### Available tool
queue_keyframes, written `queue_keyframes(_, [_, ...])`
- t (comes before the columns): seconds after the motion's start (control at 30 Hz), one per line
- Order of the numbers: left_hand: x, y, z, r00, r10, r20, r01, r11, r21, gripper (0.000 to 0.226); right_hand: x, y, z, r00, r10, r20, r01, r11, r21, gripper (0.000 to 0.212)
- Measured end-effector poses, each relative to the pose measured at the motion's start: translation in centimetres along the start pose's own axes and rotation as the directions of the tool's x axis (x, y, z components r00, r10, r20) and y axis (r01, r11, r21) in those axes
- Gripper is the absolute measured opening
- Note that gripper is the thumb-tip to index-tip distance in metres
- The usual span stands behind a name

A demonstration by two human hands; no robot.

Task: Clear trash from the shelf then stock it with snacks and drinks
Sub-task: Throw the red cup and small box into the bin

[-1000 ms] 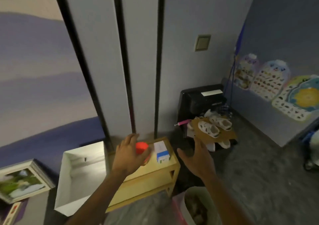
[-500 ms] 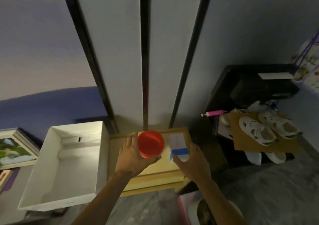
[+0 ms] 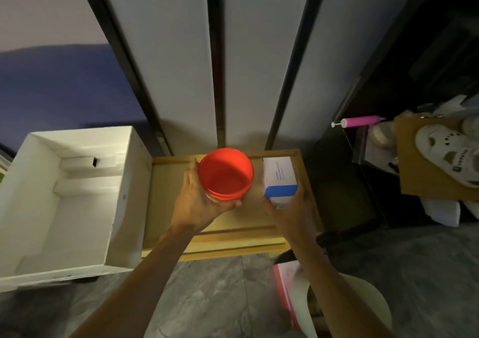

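Note:
A low wooden shelf stands against the wall, seen from above. On its top sits a jar with a red lid, and my left hand wraps around the jar's left and front side. To the right lies a white box with a blue band. My right hand grips the box's near end, fingers on both sides of it.
An open white cardboard box stands left of the shelf. A bin with a pale liner and a pink bag sit on the floor at front right. Dark furniture, white shoes on cardboard and a pink pump are at right.
The camera has dropped closer over the shelf. My left hand closed around the red-lidded jar and my right hand reached in and took the white and blue box.

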State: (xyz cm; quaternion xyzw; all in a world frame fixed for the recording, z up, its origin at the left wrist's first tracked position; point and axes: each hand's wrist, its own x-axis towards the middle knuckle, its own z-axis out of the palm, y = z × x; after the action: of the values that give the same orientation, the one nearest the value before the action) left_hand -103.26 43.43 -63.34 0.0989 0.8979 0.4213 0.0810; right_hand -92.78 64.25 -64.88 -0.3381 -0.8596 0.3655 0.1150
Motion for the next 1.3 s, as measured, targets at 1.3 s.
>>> queue_keyframes(1.3, [-14.8, 33.3, -14.9, 0.719, 0.570, 0.396, -0.454, 0.818, -0.352, 0.100, -20.2, -9.9, -36.4, 0.861, 0.229, -0.455, -0.206, 0.973, 0.101, 0.081])
